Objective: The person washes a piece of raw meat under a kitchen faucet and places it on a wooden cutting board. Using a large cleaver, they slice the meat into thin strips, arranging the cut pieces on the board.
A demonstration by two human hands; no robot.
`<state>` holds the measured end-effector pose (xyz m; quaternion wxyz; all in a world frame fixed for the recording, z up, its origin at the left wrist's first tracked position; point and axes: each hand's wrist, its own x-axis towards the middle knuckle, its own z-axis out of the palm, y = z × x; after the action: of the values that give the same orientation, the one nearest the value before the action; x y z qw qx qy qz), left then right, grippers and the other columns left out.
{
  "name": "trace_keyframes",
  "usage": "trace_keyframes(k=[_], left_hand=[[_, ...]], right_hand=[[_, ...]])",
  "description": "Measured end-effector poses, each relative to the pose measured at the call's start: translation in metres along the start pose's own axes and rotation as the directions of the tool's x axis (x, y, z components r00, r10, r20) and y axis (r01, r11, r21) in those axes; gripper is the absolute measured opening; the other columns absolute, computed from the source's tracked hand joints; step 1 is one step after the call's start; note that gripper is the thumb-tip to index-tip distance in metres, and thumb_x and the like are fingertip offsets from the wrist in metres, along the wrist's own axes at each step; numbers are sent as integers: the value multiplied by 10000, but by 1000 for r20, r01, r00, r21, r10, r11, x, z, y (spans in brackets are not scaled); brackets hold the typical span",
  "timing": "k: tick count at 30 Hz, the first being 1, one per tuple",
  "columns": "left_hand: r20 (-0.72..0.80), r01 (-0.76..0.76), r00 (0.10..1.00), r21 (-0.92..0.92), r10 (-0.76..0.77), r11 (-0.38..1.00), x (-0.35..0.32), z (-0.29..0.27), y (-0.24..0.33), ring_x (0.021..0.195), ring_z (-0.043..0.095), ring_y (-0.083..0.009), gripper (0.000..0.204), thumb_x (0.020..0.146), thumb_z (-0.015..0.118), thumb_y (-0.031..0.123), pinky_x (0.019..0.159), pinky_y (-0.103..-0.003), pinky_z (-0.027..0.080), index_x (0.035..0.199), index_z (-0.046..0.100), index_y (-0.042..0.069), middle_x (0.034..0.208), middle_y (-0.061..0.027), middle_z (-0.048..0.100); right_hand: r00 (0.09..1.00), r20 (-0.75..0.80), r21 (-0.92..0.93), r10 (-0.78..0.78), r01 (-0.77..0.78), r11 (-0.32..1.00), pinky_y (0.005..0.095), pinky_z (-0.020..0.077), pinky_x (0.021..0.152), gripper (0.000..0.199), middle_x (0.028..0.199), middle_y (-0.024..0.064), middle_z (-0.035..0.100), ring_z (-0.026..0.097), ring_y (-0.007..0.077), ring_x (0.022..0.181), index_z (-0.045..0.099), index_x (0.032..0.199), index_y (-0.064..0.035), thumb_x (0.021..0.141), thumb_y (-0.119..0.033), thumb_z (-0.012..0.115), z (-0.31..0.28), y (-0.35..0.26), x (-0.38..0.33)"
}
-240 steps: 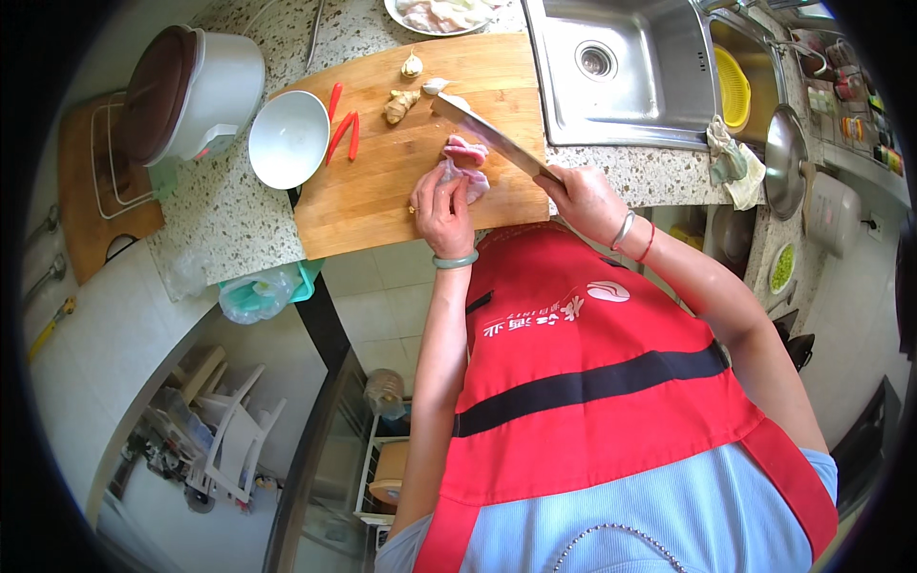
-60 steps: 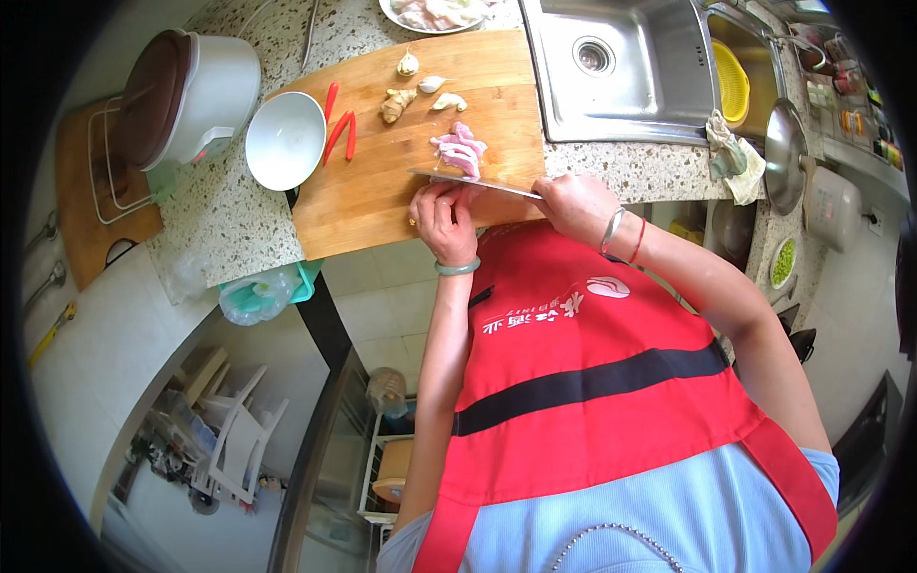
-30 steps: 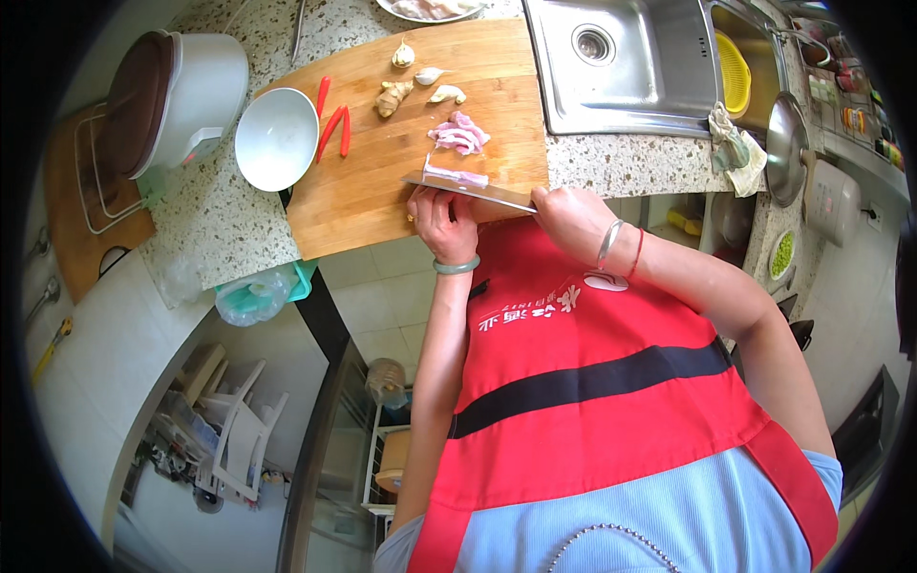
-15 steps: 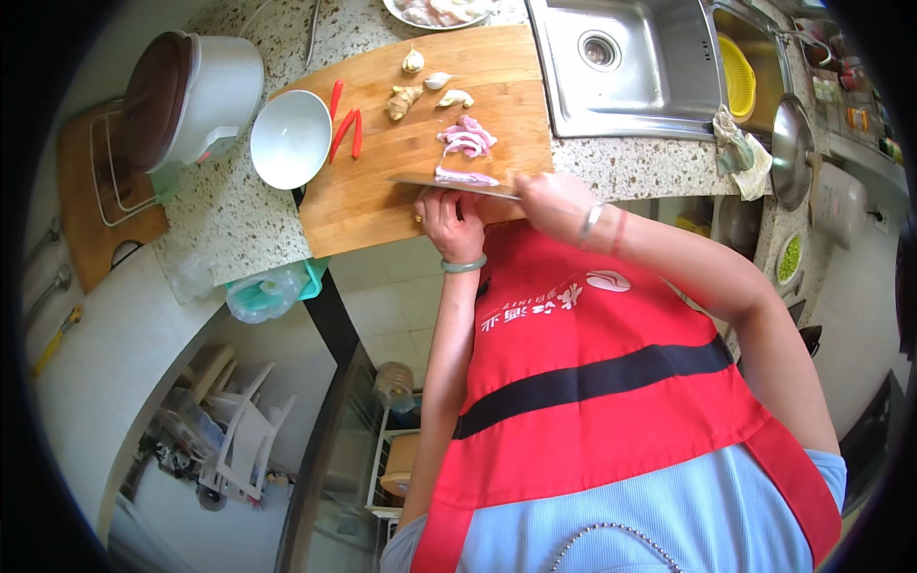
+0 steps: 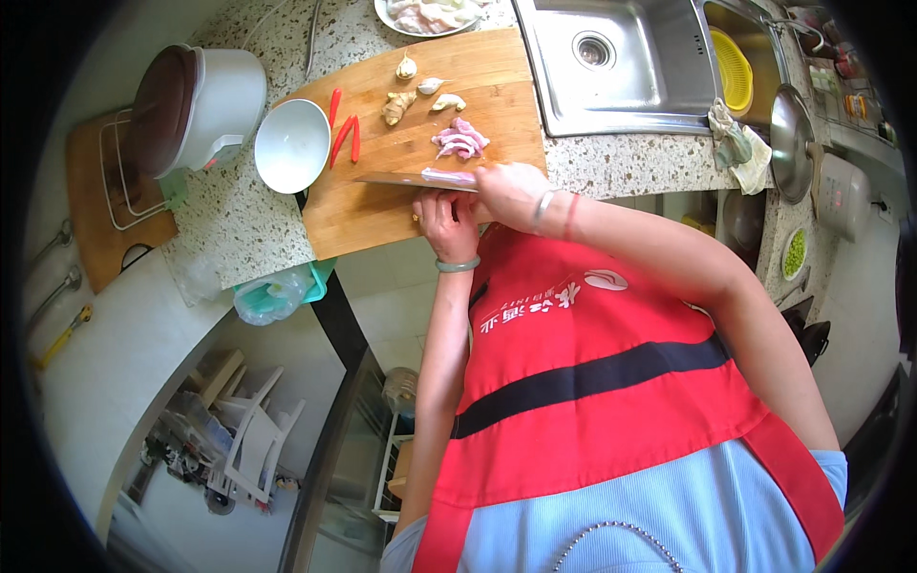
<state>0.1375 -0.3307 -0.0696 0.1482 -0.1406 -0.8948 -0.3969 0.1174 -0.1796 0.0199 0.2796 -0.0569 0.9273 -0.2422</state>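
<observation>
On the grained wooden cutting board [image 5: 349, 227] lie limp pink meat strips [image 5: 461, 140]; near them, the right hand [image 5: 513, 194] grips a flat steel knife [image 5: 387, 179]. The left hand [image 5: 449, 222] curls alongside, its hold hidden from me.

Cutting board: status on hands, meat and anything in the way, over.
Right hand gripping knife; left hand curled close beside it, grip hidden. Sliced meat piled beyond knife on board. Ginger, garlic farther back, not touching knife.

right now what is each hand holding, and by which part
The right hand holds the knife by its handle end; whether the left hand, close beside it, holds anything cannot be told.
</observation>
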Motion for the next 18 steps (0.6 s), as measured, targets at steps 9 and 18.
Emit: trace_keyframes(k=[9, 18], left_hand=[[-26, -36, 999, -33, 35, 999, 0, -7, 1, 963, 569, -318, 142, 768, 729, 35, 864, -429, 446, 818, 598, 57, 949, -104, 618], [-111, 94, 991, 132, -80, 987, 1, -15, 21, 1005, 557, -282, 194, 774, 745, 64, 874, -404, 442, 945, 656, 85, 1002, -67, 628]], right_hand=[[998, -63, -23, -8, 6, 1000, 472, 536, 645, 199, 770, 210, 667, 667, 377, 732, 628, 962, -31, 903, -214, 577, -15, 56, -58], [959, -283, 190, -2, 58, 980, 472, 505, 619, 240, 713, 211, 635, 639, 391, 686, 669, 933, -42, 933, -263, 577, -16, 46, -52]])
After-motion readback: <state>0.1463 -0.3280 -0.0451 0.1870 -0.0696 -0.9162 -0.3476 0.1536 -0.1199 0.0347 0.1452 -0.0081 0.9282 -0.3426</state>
